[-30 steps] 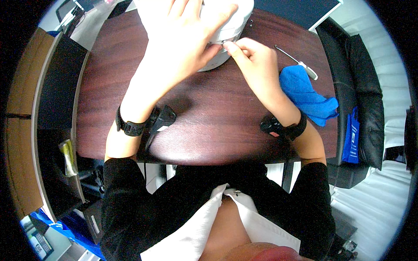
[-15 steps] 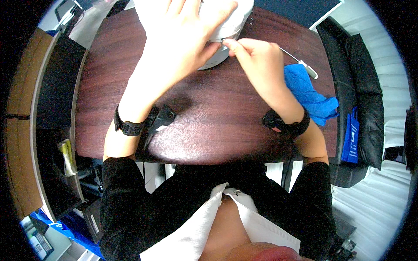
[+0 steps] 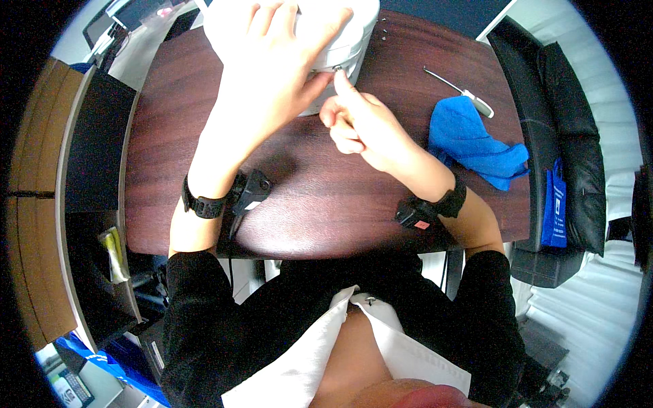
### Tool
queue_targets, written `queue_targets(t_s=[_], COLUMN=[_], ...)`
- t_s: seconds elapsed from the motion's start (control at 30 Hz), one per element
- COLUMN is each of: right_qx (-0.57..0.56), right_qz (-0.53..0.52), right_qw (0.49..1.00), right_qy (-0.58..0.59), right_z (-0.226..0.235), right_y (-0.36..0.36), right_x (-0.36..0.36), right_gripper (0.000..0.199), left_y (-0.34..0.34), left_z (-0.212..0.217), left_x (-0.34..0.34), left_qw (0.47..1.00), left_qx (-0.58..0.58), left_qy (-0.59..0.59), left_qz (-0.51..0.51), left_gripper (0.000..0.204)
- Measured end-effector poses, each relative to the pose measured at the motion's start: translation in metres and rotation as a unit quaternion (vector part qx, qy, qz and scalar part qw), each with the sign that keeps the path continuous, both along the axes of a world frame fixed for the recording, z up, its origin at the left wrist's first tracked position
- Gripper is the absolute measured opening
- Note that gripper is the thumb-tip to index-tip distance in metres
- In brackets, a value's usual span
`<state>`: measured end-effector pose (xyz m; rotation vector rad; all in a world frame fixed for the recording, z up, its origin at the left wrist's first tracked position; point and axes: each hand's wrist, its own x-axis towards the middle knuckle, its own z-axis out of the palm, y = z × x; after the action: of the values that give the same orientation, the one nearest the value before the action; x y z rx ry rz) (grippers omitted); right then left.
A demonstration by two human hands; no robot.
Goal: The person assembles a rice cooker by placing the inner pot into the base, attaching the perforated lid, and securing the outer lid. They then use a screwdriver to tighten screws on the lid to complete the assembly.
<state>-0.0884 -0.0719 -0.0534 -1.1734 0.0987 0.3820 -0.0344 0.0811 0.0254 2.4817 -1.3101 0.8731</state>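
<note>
A white rounded appliance (image 3: pixel 354 44) stands at the far side of the table, partly cut off by the picture's top edge. My left hand (image 3: pixel 272 58) lies spread across it, fingers apart, with its thumb low on the near side. Close to that thumb, the tip of my right thumb presses a small dark spot on the appliance's side. The other fingers of my right hand (image 3: pixel 360 122) are loosely curled, apart from the thumb, with nothing visible in them. A screwdriver (image 3: pixel 479 104) with a pale handle lies to the right, beside a crumpled blue cloth (image 3: pixel 469 139).
Several tiny screw-like bits (image 3: pixel 384 30) lie on the dark wooden table (image 3: pixel 320 204) right of the appliance. A black sofa (image 3: pixel 568 129) with a blue bag (image 3: pixel 554 207) stands at the right. Shelving (image 3: pixel 95 163) borders the left side.
My right hand has gone from a pinch at the appliance's side to an extended thumb pressing there, its palm turned and shifted left and nearer. My left hand still rests on the appliance.
</note>
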Motion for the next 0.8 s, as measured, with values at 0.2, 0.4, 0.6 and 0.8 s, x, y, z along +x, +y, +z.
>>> queue_targets(t_s=[0.2, 0.4, 0.6, 0.8], right_qx=[-0.119, -0.551, -0.730, -0.808], right_qz=[-0.010, -0.007, 0.032, 0.073], right_qw=[0.988, 0.800, 0.677, 0.580], right_qy=[-0.100, -0.237, -0.090, -0.078], right_z=[0.013, 0.041, 0.027, -0.034], right_y=[-0.029, -0.127, -0.257, -0.320], right_x=[-0.008, -0.003, 0.025, 0.032], right_gripper=[0.047, 0.033, 0.032, 0.036], left_y=[0.000, -0.003, -0.003, -0.004], left_z=[0.002, 0.005, 0.008, -0.009], left_x=[-0.001, -0.007, -0.010, 0.005], left_qw=[1.000, 0.999, 0.999, 0.997], left_qx=[0.015, 0.027, 0.022, 0.023], left_qy=[0.015, 0.011, 0.020, -0.054], left_qz=[0.006, 0.027, 0.017, 0.041], left_gripper=[0.070, 0.069, 0.069, 0.087])
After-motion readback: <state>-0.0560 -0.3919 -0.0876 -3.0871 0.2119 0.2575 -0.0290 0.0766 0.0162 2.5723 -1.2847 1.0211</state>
